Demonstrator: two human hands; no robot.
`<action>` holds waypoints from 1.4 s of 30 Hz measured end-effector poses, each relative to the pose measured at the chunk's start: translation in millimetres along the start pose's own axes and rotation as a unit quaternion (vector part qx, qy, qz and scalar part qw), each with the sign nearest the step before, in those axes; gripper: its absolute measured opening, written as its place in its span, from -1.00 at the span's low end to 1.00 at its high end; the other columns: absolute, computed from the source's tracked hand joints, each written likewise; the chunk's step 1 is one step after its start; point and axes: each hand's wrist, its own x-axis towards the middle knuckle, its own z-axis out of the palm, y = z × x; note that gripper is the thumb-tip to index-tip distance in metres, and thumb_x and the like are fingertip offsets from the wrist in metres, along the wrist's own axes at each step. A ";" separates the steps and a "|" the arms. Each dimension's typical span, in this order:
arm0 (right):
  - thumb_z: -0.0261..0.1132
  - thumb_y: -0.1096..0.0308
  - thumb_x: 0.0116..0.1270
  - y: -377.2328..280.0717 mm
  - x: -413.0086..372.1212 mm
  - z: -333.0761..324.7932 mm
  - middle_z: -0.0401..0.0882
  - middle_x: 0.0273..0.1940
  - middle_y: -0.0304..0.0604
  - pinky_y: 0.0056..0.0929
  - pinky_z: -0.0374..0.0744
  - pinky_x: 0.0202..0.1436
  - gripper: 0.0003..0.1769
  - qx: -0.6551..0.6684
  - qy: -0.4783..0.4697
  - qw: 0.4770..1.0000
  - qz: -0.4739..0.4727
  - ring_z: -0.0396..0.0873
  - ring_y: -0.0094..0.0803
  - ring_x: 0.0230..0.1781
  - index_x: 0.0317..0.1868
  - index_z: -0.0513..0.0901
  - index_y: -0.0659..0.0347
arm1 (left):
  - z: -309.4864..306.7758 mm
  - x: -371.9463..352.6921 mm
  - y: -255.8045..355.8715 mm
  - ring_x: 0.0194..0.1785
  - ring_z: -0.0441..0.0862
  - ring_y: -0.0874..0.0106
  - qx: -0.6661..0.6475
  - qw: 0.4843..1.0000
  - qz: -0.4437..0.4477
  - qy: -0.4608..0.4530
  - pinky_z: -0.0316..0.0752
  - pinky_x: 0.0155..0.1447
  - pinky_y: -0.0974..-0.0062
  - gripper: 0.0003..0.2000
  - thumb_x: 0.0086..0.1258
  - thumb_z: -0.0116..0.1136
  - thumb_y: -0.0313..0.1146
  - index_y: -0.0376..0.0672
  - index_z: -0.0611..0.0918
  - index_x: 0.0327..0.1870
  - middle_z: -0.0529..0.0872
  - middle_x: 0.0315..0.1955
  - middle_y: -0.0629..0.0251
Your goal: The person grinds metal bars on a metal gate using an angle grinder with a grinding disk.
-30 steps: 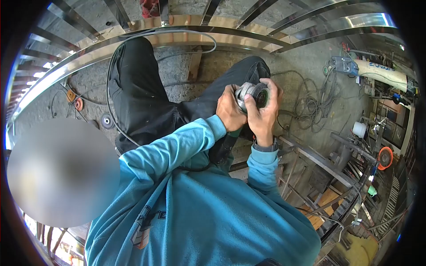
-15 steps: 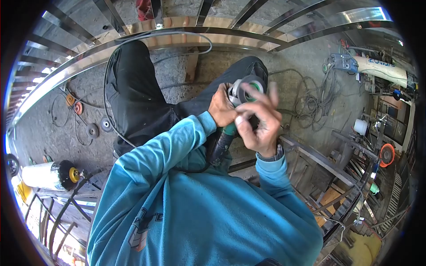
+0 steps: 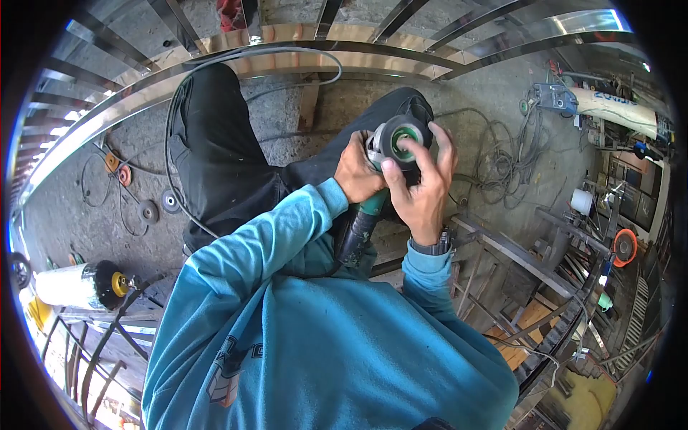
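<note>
An angle grinder [image 3: 367, 208] with a green body and a dark, worn handle is held above my lap, its head turned up. My left hand [image 3: 357, 172] wraps around the grinder near its head. A dark grinding disc [image 3: 391, 143] with a green centre sits on the head. My right hand [image 3: 428, 179] is at the disc: the index fingertip touches its centre, the thumb lies at the lower rim, and the other fingers curl by the right edge. Any small part under the index finger is hidden.
A shiny metal railing frame [image 3: 287, 63] arcs ahead. Loose discs [image 3: 148, 211] and cables lie on the floor at left, near a gas cylinder [image 3: 79, 284]. Coiled cable [image 3: 505, 165] lies at right, with a steel frame [image 3: 516, 254] beside me.
My right hand has shifted slightly down, its blurred fingers now sharp, with the index finger at the disc centre. The disc shows more fully. My left hand stays on the grinder.
</note>
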 end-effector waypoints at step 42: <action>0.50 0.06 0.25 -4.8 -9.0 21.1 0.25 0.44 0.28 0.25 0.30 0.41 -0.39 0.000 0.044 0.999 0.028 0.20 0.31 0.45 0.24 0.61 0.16 | 3.1 -9.4 1.5 0.14 0.71 0.01 0.022 0.998 0.049 0.035 0.61 0.21 0.19 -0.05 -0.12 0.72 -0.17 -0.43 0.38 0.27 0.68 0.05 -0.17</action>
